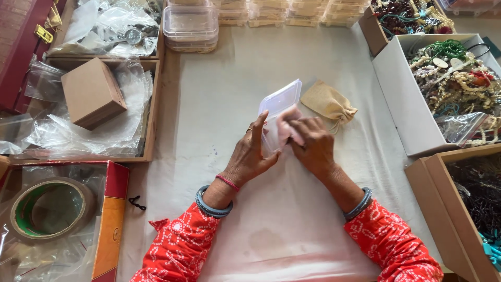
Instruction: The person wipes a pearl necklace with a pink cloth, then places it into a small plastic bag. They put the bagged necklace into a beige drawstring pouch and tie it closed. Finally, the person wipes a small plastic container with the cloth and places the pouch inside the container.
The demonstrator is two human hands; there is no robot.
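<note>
Both hands close on one small clear plastic box at the centre of the white cloth-covered table. The left hand braces the box's near left edge with thumb and palm, fingers extended upward along its side, not fully curled. The right hand lies over the box's near right portion, fingers bent and pressing a pale pink item against or into it; the exact contact under the fingers is hidden. The box's long axis runs from the hands away and to the right, its hinged lid raised at the far end. Just beyond the right hand, beside the lid, lies a tan drawstring pouch, nearer to the right hand than to the left. Further off, stacked clear containers stand at the table's far edge.
</note>
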